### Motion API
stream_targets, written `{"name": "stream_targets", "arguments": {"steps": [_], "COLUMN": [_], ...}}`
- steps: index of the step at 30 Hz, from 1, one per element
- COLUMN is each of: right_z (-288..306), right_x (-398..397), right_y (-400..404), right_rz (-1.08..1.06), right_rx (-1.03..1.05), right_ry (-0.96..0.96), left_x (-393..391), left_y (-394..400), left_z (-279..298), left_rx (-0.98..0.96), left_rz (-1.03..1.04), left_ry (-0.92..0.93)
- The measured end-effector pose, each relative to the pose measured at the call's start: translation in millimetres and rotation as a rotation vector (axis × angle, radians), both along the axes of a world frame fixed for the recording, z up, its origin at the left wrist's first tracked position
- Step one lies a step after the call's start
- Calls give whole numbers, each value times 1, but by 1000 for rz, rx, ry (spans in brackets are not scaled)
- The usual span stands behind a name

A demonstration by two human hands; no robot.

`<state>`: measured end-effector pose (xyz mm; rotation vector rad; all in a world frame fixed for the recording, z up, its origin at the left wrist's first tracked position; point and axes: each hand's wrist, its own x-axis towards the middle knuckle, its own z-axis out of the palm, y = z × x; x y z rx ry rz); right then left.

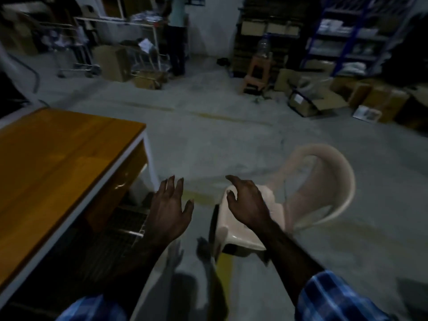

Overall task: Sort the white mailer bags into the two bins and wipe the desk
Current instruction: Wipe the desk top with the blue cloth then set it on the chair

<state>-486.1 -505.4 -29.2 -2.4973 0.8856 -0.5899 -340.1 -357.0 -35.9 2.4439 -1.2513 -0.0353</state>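
Dim, blurred wide-angle view of a warehouse floor.

Corners fall off to near black and lines bend toward the edges. The far shelving (347,40) is soft and smeared. Both arms throw soft shadows on the concrete floor (231,144) below them; the desk (58,158) top shows a dull sheen.

A pale plastic armchair (319,188) stands on the grey concrete floor (208,135) before me; brown cardboard boxes (375,98) crowd blue metal shelving (347,38) beyond.
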Motion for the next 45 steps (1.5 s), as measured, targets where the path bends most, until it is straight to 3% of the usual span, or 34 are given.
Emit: {"name": "stream_targets", "arguments": {"steps": [10,23,30,36,45], "right_z": [-52,-124,-153,-211,-334], "right_x": [-41,58,83,78,62], "right_y": [-87,-159,-181,-207,-258], "right_rz": [-319,-638,-820,-815,-702], "right_rx": [94,213,291,311,380], "right_ry": [55,180,257,308,404], "left_x": [-6,118,143,137,117], "left_y": [-122,-276,-334,-365,-409], "left_z": [-39,-118,-162,-212,-351], "left_rx": [44,182,269,230,193], "left_rz": [-248,-585,-785,-816,-786], "left_ry": [87,165,162,77,238]}}
